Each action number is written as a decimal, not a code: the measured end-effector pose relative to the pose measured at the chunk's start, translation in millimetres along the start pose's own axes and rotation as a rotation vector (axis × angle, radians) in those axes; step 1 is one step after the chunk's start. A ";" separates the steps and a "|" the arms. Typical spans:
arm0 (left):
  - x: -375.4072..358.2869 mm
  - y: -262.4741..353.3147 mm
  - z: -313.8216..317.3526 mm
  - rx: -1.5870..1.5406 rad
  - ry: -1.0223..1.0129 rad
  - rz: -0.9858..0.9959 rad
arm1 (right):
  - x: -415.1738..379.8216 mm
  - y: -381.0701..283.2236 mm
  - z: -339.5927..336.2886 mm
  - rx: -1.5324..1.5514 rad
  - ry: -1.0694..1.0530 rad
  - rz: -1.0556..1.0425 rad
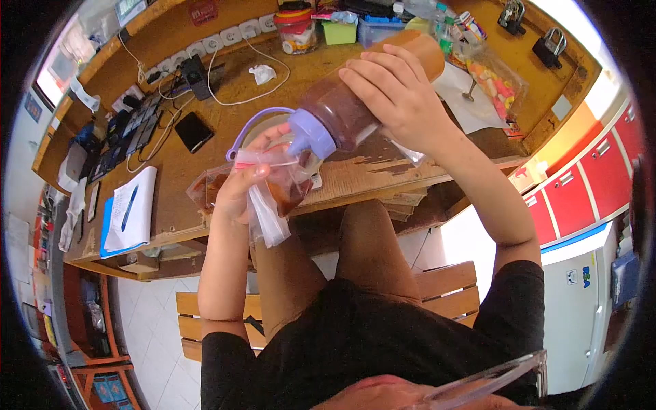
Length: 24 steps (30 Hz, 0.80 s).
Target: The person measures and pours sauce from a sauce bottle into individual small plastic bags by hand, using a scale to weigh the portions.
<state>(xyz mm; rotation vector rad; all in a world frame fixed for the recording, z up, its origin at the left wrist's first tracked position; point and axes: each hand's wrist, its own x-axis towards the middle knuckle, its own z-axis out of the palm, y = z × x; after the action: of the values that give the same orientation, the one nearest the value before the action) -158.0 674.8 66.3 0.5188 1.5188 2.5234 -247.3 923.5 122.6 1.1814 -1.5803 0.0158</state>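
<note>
A large clear bottle (342,102) with a purple spouted cap lies tilted over the desk's front part, its base up to the right. Brown-red contents show inside. My right hand (400,96) is wrapped round its body from above. The cap's spout points down at the mouth of a small clear plastic bag (290,188), which has dark red-brown contents low down. My left hand (246,178) pinches this bag near its top, together with several flat clear bags (268,217) that hang below the fingers. Behind the left hand, another bag with reddish contents (210,188) is partly hidden.
The wooden desk (239,119) carries a black phone (193,131), a notebook with a blue pen (131,208), cables, crumpled tissue (262,74), a red-lidded jar (296,31), a bag of colourful sweets (493,85) and padlocks (549,48). Red drawers (598,171) stand at the right.
</note>
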 end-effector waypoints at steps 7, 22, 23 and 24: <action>16.8 23.7 -5.6 0.227 0.013 0.225 | -12.8 -10.1 26.4 0.410 -0.154 0.526; -17.6 5.8 -33.3 1.383 0.565 0.355 | -1.6 -79.9 43.0 0.281 -0.153 0.678; -23.2 9.4 -20.3 1.565 0.668 0.397 | 8.9 -93.5 45.1 0.363 -0.350 0.716; -27.3 11.2 -11.6 1.565 0.669 0.395 | 9.7 -101.9 58.5 0.365 -0.351 0.717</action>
<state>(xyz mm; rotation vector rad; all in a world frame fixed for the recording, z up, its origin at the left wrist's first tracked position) -136.4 651.6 65.3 0.0153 3.7379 1.0704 -220.2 833.3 51.7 0.8486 -2.3168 0.6132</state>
